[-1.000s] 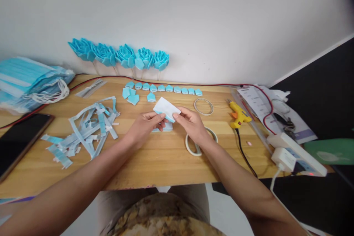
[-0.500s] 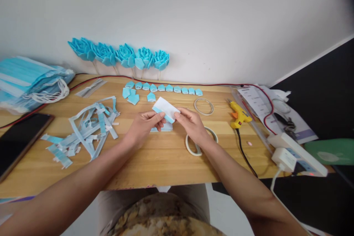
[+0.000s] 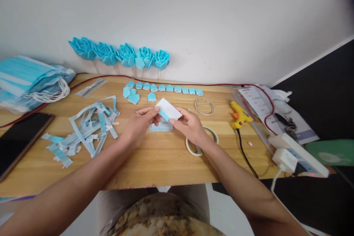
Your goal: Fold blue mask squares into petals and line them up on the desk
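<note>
Between both hands is a white-and-blue piece of mask fabric (image 3: 170, 108), tilted, with a blue band folded along its near edge. My left hand (image 3: 141, 121) pinches its left corner between thumb and fingers. At the lower right corner, my right hand (image 3: 190, 124) grips it with the thumb on top. Below the hands a stack of pale blue fabric pieces (image 3: 161, 126) lies on the table, partly hidden. A roll of tape (image 3: 190, 148) sits under my right wrist. Small folded blue petals (image 3: 169, 87) form a row behind the hands, with several more loose nearby.
Blue fabric roses (image 3: 126, 56) on sticks lean against the wall. Cut strips (image 3: 90, 129) lie left, near a phone (image 3: 22, 142) and bagged face masks (image 3: 26, 77). Rightward are a thin ring (image 3: 197, 107), a yellow glue gun (image 3: 240, 115) and a power strip (image 3: 315, 162).
The fabric piece has turned slightly, and my right thumb has slid along its folded blue band toward the lower edge. My left hand still holds the left corner.
</note>
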A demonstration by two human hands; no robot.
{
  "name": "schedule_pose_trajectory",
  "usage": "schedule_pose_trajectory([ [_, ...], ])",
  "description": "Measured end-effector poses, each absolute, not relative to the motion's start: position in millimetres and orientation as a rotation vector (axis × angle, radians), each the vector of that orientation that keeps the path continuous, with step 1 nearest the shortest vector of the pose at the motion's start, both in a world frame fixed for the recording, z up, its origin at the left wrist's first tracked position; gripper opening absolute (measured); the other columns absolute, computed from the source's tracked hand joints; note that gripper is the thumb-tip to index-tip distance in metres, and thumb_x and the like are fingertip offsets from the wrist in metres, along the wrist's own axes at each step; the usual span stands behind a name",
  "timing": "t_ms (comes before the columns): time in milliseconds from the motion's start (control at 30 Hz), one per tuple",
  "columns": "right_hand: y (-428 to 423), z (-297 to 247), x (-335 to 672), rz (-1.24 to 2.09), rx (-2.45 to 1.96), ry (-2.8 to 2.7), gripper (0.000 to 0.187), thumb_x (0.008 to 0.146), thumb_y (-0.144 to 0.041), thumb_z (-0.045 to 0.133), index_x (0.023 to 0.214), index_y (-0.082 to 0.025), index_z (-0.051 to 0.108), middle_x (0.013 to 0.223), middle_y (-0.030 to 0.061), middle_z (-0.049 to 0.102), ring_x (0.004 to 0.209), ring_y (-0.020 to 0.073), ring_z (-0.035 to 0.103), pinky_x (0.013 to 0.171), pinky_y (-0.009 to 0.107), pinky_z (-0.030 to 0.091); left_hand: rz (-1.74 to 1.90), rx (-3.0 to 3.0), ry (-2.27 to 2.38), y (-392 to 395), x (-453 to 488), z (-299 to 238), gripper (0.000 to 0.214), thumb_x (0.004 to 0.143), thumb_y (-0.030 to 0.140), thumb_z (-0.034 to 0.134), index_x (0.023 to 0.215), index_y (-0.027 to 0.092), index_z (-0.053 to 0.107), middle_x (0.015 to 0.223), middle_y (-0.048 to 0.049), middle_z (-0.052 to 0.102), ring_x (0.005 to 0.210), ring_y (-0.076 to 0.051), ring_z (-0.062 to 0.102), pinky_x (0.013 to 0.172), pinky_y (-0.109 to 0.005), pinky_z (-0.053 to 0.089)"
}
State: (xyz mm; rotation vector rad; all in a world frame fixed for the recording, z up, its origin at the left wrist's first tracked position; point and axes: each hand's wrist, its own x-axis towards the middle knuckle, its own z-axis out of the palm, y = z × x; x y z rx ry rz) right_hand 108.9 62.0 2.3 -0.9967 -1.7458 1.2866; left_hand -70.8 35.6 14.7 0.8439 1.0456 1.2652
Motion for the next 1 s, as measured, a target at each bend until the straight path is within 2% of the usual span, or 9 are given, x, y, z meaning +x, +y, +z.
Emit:
schedule_pose_trajectory([
  [167,62,2,108,1.271,-0.984,-1.731,0.040,0.081,-0.034,0.064,0.120,-0.024,0.061,0.107,0.0043,0.067,0.089,0.0176,0.062,0.080,0.031,0.050,1.185,0.792,0.865,35,-68,10,0.028,0.075,0.043,0.071,0.072,0.014,0.068,0.069,-0.0038,0.062,0.067,-0.015,0.057,0.060,-0.027,0.044],
  [400,64,5,112,1.253,-0.976,-1.779,0.041,0.083,-0.032,0.062,0.123,-0.023,0.058,0.098,0.0036,0.067,0.085,0.0167,0.061,0.079,0.031,0.051,1.164,0.795,0.948,36,-68,7,0.023,0.072,0.035,0.073,0.066,0.013,0.068,0.064,-0.0043,0.063,0.062,-0.013,0.055,0.061,-0.028,0.042],
  [500,68,11,117,0.998,-0.993,-1.843,0.039,0.086,-0.026,0.055,0.125,-0.025,0.056,0.099,0.0039,0.065,0.088,0.0171,0.061,0.083,0.034,0.050,1.173,0.734,0.906,37,-70,10,0.021,0.073,0.032,0.073,0.068,0.012,0.067,0.062,-0.0038,0.062,0.060,-0.013,0.053,0.058,-0.027,0.041],
  [633,72,17,121,0.458,-0.888,-2.082,0.049,0.083,-0.014,0.051,0.129,-0.030,0.051,0.121,0.0054,0.059,0.112,0.0235,0.053,0.099,0.046,0.041,1.146,0.677,0.862,38,-72,12,0.021,0.075,0.031,0.071,0.066,0.012,0.064,0.062,-0.0030,0.060,0.059,-0.011,0.052,0.056,-0.025,0.039],
  [700,72,18,120,0.291,-0.803,-2.192,0.050,0.082,-0.012,0.051,0.128,-0.031,0.051,0.128,0.0053,0.055,0.121,0.0257,0.047,0.103,0.050,0.035,1.126,0.653,0.843,38,-72,13,0.020,0.076,0.031,0.070,0.068,0.013,0.065,0.062,-0.0023,0.059,0.059,-0.011,0.052,0.056,-0.025,0.039],
  [833,70,14,117,0.224,-0.714,-2.278,0.039,0.084,-0.012,0.051,0.116,-0.033,0.057,0.132,0.0025,0.052,0.125,0.0256,0.044,0.104,0.052,0.034,1.076,0.617,0.833,37,-72,14,0.018,0.075,0.030,0.070,0.070,0.013,0.066,0.062,-0.0019,0.060,0.060,-0.011,0.053,0.056,-0.024,0.039],
  [1000,69,13,115,0.251,-0.671,-2.279,0.021,0.085,-0.012,0.053,0.090,-0.029,0.066,0.124,0.0010,0.057,0.120,0.0235,0.047,0.101,0.048,0.037,1.058,0.711,0.883,35,-69,12,0.022,0.072,0.033,0.073,0.065,0.014,0.065,0.060,-0.0021,0.061,0.057,-0.011,0.052,0.056,-0.025,0.039],
])
